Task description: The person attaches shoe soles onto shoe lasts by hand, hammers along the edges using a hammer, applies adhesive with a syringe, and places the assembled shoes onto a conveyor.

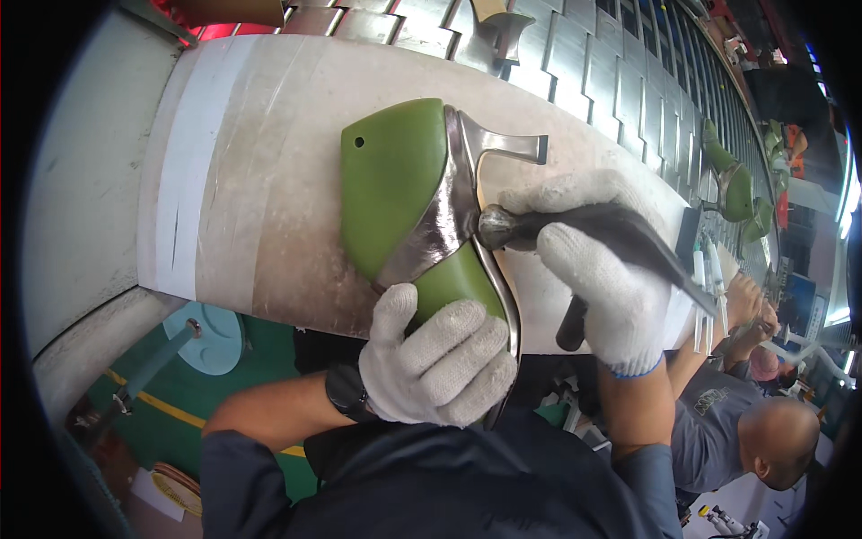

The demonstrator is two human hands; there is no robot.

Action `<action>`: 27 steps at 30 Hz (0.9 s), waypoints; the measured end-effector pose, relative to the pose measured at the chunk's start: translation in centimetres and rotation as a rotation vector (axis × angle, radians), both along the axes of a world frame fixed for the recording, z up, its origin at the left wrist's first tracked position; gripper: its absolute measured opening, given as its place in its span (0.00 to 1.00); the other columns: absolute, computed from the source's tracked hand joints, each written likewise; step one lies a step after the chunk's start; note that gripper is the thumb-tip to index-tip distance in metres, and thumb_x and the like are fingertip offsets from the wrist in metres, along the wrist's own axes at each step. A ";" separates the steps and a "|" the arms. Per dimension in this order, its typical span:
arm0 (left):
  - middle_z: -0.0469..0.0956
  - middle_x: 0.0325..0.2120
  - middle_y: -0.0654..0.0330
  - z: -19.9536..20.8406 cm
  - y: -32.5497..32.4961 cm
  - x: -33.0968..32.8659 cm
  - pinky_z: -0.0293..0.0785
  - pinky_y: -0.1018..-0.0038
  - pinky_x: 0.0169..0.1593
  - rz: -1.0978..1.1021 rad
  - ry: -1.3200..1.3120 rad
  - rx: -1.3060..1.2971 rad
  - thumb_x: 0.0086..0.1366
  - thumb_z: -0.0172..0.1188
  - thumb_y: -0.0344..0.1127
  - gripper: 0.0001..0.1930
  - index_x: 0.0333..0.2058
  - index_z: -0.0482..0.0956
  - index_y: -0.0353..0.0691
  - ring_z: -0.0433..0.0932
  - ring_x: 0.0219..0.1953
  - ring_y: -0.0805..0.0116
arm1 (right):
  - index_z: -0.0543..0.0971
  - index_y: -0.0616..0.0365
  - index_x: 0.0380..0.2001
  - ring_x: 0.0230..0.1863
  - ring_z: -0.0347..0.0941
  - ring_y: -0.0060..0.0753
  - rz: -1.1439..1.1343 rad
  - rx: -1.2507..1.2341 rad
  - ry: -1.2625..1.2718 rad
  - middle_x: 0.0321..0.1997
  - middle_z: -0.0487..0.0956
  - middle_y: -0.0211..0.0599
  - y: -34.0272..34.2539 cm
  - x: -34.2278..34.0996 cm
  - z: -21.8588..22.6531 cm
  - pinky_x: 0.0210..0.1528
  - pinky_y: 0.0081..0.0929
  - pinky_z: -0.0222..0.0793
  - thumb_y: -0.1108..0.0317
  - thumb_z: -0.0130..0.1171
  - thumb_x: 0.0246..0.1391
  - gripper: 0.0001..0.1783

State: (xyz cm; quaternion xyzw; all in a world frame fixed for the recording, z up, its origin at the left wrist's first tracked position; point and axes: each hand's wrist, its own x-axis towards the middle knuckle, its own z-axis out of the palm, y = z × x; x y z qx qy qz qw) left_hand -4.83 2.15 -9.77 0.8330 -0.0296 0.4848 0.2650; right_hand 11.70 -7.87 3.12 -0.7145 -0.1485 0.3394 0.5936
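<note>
A metallic bronze high-heeled shoe [431, 220] lies on its side on the workbench, fitted over a green shoe last [391, 166]. Its slim heel [512, 145] points right and ends in a dark tip. My left hand [440, 355], in a white knit glove, is closed over the toe end of the last and steadies it. In my gloved right hand [611, 278] is a dark shoemaker's hammer [496, 227]. The hammer's round face is at the shoe's sole edge near the arch; I cannot tell if they touch. Its short handle shows below my palm.
The pale workbench [287, 180] bears a white strip at its left. Beyond runs a slatted metal conveyor [548, 49] with another heeled shoe [734, 190] on a green last at right. White pens [709, 283] lie by the right edge. A co-worker [727, 422] sits close at right.
</note>
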 end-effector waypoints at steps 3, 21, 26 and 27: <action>0.80 0.53 0.65 0.2 -0.1 -0.1 0.65 0.36 0.68 0.011 0.032 0.015 0.64 0.70 0.38 0.16 0.50 0.81 0.55 0.78 0.61 0.62 | 0.88 0.65 0.55 0.53 0.87 0.34 0.054 -0.006 0.032 0.50 0.91 0.43 0.5 1.2 0.4 0.59 0.34 0.83 0.69 0.75 0.66 0.17; 0.68 0.74 0.40 6.3 7.7 1.1 0.58 0.37 0.80 -0.097 0.521 0.141 0.49 0.85 0.40 0.52 0.73 0.71 0.40 0.67 0.77 0.33 | 0.83 0.71 0.59 0.62 0.85 0.43 -0.027 0.273 0.127 0.58 0.88 0.50 -1.9 1.8 -1.2 0.70 0.44 0.78 0.64 0.55 0.80 0.20; 0.59 0.79 0.33 4.8 9.7 3.6 0.61 0.37 0.78 -0.140 0.498 -0.017 0.47 0.88 0.42 0.62 0.79 0.63 0.36 0.61 0.79 0.25 | 0.86 0.65 0.57 0.55 0.87 0.36 0.043 -0.070 -0.080 0.54 0.90 0.43 0.3 1.8 0.7 0.61 0.33 0.81 0.66 0.66 0.75 0.16; 0.58 0.79 0.30 4.4 9.6 3.5 0.63 0.35 0.76 -0.141 0.481 -0.005 0.50 0.87 0.42 0.61 0.79 0.62 0.35 0.61 0.78 0.22 | 0.88 0.63 0.55 0.53 0.86 0.32 0.058 -0.080 -0.112 0.52 0.90 0.40 0.1 1.9 0.5 0.58 0.30 0.82 0.70 0.72 0.70 0.14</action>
